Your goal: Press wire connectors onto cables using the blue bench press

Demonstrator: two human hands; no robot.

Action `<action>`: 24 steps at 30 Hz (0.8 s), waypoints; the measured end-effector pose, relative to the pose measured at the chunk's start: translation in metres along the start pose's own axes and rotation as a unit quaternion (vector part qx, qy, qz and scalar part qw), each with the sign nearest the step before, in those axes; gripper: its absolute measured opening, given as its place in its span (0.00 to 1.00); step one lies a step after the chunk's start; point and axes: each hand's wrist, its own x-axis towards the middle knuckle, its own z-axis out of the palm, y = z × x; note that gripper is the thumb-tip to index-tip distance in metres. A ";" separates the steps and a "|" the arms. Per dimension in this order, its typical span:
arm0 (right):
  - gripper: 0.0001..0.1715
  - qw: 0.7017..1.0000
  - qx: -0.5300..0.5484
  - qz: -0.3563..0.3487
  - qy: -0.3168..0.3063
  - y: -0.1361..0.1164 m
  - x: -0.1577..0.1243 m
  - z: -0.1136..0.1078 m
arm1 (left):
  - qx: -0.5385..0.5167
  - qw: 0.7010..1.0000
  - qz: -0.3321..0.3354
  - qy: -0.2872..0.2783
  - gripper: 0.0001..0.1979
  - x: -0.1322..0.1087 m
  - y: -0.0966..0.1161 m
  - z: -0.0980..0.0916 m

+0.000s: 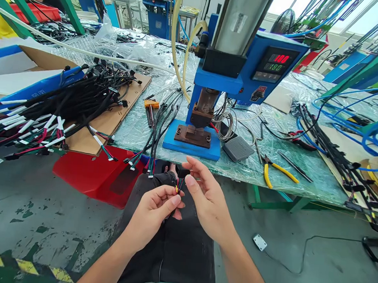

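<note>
A wire harness (178,184) with a black connector (183,173) at its upper end is held over my lap. My left hand (154,212) pinches its coloured wires between thumb and fingers, just below the connector. Beside the connector, my right hand (206,198) has its thumb and fingers apart; whether a fingertip touches the connector is hard to see. Straight ahead stands a blue press (192,139) with a dark metal die on its base. Left of the press, several black cables (159,131) with white end plugs hang over the table edge.
A big pile of black cables (92,91) lies on cardboard at left, above a red plastic stool (99,178). Yellow-handled pliers (279,170), a grey pedal (239,149) and a pen-like tool (295,167) lie right of the press. More cables (327,147) lie at far right.
</note>
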 end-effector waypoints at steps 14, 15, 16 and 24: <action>0.17 0.999 0.005 0.047 0.006 -0.001 0.007 0.000 | 0.051 0.999 0.009 -0.002 0.15 0.003 -0.001 -0.011; 0.18 0.999 0.000 0.043 0.002 -0.002 0.008 0.001 | 0.053 0.999 0.009 -0.007 0.15 0.003 -0.001 -0.011; 0.18 0.999 -0.004 0.041 -0.006 -0.002 0.010 0.002 | 0.053 0.998 0.010 -0.011 0.14 0.003 -0.001 -0.011; 0.14 0.998 -0.015 0.045 -0.030 0.003 0.016 0.004 | 0.074 0.997 0.034 -0.001 0.14 0.001 0.002 -0.009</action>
